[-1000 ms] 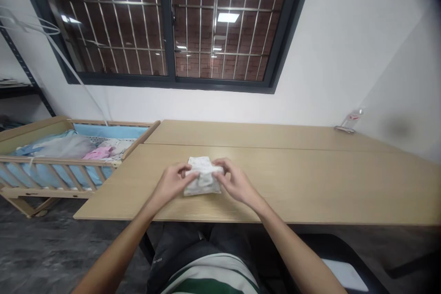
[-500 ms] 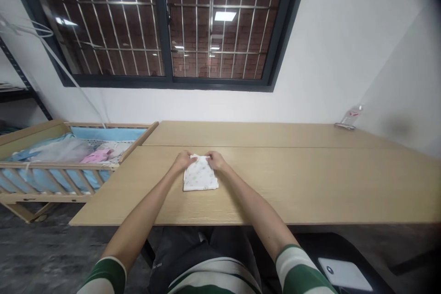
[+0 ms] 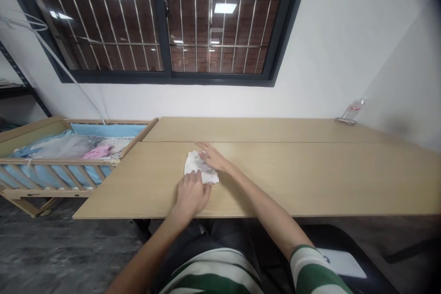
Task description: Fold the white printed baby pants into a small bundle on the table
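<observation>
A small folded white cloth (image 3: 208,175) with a faint print lies on the wooden table in front of me. My left hand (image 3: 192,193) is at its near left edge, fingers curled over the fabric and thumb towards the right; the part of the edge beneath the fingers is hidden. Across the cloth's upper right side rests my right hand (image 3: 214,157), its fingers stretched out to the left and touching the fabric without gripping it.
The tabletop (image 3: 292,174) extends far to the right. On the left stands a wooden crib (image 3: 55,162) with blue lining and pink and white fabrics. A clear bottle (image 3: 353,109) is at the back right corner. A white phone (image 3: 342,262) lies on a black chair seat.
My left hand has moved from the cloth's far left corner down to its near edge. The right hand has opened and lies over the cloth, which looks more rumpled.
</observation>
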`<state>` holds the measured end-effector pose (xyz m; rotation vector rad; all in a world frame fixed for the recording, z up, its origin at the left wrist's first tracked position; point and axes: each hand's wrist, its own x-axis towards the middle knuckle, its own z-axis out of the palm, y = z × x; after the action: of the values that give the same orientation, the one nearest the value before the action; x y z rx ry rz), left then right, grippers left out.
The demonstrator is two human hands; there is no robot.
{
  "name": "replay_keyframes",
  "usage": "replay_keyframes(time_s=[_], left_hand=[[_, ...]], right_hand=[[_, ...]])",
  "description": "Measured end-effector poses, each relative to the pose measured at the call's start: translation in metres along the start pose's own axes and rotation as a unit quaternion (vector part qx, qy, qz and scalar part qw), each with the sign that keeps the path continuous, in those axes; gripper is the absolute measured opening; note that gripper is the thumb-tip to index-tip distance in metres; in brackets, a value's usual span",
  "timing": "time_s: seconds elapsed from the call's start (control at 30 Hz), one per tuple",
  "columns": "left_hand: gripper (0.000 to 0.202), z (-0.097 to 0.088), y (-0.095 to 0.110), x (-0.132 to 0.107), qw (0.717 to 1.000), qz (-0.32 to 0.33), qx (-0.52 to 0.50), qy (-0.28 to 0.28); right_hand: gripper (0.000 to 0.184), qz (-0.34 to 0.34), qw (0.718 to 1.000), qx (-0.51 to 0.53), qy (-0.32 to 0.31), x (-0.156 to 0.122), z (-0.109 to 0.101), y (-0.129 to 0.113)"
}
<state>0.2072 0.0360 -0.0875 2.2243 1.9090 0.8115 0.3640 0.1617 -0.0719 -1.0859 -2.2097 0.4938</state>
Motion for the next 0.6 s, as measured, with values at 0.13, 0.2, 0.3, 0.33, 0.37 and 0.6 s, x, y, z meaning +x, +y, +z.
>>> replay_keyframes(time_s=[0.13, 0.2, 0.3, 0.33, 0.37, 0.6], left_hand=[[0.062, 0.030, 0.024, -0.064, 0.985, 0.061, 0.145, 0.075], [0.063, 0.039, 0.026, -0.074, 0.981, 0.050, 0.175, 0.069], [0.068, 0.040, 0.022, -0.074, 0.982, 0.038, 0.181, 0.036], [0.069, 0.039, 0.021, -0.073, 0.983, 0.037, 0.180, 0.027], [0.068, 0.037, 0.020, -0.072, 0.983, 0.035, 0.178, 0.021], [0.067, 0.032, 0.019, -0.073, 0.986, 0.016, 0.167, 0.012]], right_hand=[[0.057, -0.150, 0.975, -0.037, -0.161, -0.022, 0.006, -0.049], [0.057, -0.198, 0.951, -0.036, -0.236, -0.034, 0.015, -0.061], [0.058, -0.189, 0.931, -0.025, -0.310, -0.047, 0.029, -0.058], [0.058, -0.168, 0.931, -0.024, -0.324, -0.048, 0.031, -0.052], [0.059, -0.146, 0.931, -0.026, -0.333, -0.047, 0.033, -0.044], [0.066, -0.063, 0.950, -0.123, -0.281, -0.006, 0.027, 0.012]])
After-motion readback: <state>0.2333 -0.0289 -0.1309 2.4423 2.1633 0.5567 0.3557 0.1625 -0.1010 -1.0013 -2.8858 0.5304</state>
